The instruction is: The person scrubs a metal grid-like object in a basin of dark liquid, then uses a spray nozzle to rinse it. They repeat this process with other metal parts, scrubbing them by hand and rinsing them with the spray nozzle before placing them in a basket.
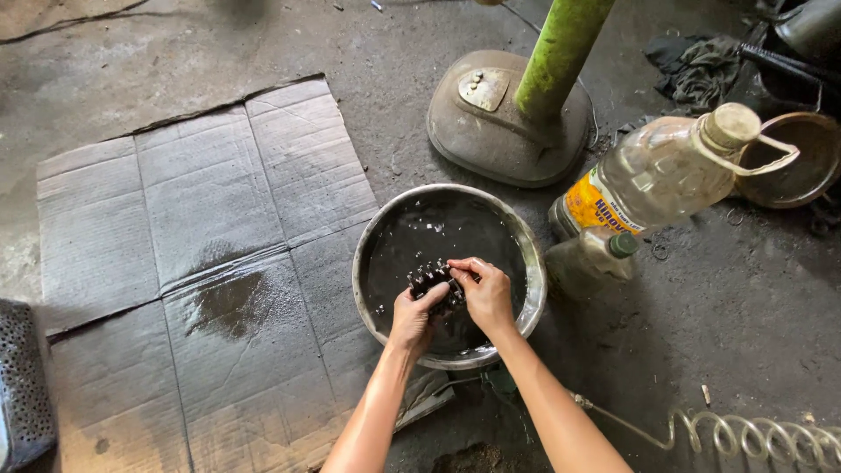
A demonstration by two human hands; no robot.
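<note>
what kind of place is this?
Probably a small repair workshop, worked on at floor level. Both hands, left hand and right hand, hold a toothed metal gear over a metal basin of dark liquid, on a stained concrete floor with flattened cardboard.

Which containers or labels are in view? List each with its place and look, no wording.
Large clear plastic jug: right of the metal basin, lying tilted, tan cap, loop handle.
Its label: yellow-orange with a blue band.
Small bottle: below the jug, cloudy, green cap.
</note>
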